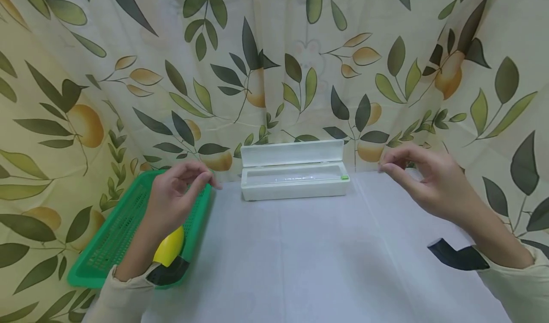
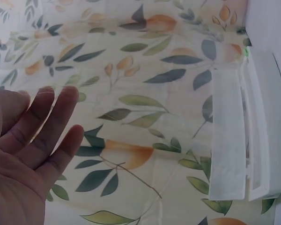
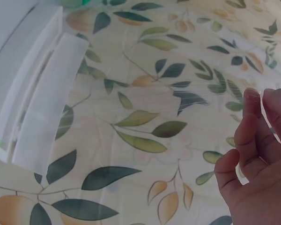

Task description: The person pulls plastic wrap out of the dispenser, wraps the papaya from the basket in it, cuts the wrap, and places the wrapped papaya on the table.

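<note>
A clear sheet of plastic wrap (image 3: 203, 90) stretches between the two raised hands; only faint creases and shine give it away. My left hand (image 1: 177, 185) pinches one side of it between thumb and forefinger, above the basket. On the other side, my right hand (image 1: 422, 177) pinches it with thumb and index fingertip, the remaining fingers curled. Between and behind the hands stands a white plastic wrap dispenser box (image 1: 296, 191) with its lid (image 1: 293, 154) up. A small green slide cutter (image 1: 344, 177) sits at the right end of its front edge.
A green perforated basket (image 1: 116, 227) stands at the left, under the left forearm. Inside it lies a smooth yellow object (image 1: 170, 247), partly hidden by the wrist. White cloth covers the table (image 1: 309, 256). A leaf-and-fruit patterned curtain (image 1: 296, 89) hangs behind the box.
</note>
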### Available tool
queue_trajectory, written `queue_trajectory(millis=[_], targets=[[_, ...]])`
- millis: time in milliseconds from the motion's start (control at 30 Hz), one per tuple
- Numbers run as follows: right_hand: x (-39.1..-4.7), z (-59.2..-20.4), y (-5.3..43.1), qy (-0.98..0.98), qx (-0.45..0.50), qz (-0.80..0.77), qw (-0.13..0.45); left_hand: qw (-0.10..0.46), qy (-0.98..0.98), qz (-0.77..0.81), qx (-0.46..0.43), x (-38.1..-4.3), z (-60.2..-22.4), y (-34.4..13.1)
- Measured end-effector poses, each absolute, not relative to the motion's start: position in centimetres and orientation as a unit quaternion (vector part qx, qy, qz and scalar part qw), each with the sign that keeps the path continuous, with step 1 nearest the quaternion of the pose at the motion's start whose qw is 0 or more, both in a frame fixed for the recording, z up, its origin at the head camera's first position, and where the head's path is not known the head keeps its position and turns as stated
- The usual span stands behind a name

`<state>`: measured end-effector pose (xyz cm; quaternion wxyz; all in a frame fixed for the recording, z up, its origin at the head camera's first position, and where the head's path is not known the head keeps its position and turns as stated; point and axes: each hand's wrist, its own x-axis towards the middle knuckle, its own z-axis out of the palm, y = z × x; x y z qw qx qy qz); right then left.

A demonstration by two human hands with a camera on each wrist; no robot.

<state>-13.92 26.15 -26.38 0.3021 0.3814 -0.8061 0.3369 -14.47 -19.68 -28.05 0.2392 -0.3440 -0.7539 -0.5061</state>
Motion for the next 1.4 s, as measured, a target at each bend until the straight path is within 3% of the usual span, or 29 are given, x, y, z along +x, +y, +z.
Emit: queue_trajectory(millis=[233,533,767,1133,1400], targets=[[-10.7,-29.0,26.8,-0.821,0.37,0.342,0.268,0.191,-0.76,-0.51,-0.355,-12.4,-30.1,-19.7],[-6.9,-34.7,27.3,-0.829,0.348,0.405,0.169,0.1,-0.753,-0.524,-0.384,-10.1,-35.6,-19.6],[-5.3,-39.5,27.3,-0.827,0.325,0.439,0.133,0.045,-0.783,-0.52,-0.338,-8.4,-39.6,-19.5],[-4.7,-47.0,27.5,-0.841,0.271,0.468,0.01,-0.03,-0.793,-0.502,-0.343,-7.8,-46.1,-19.5],[-5.3,-48.5,26.3,-0.89,0.173,0.421,0.017,-0.045,-0.805,-0.497,-0.322,-8.1,-48.1,-19.1]])
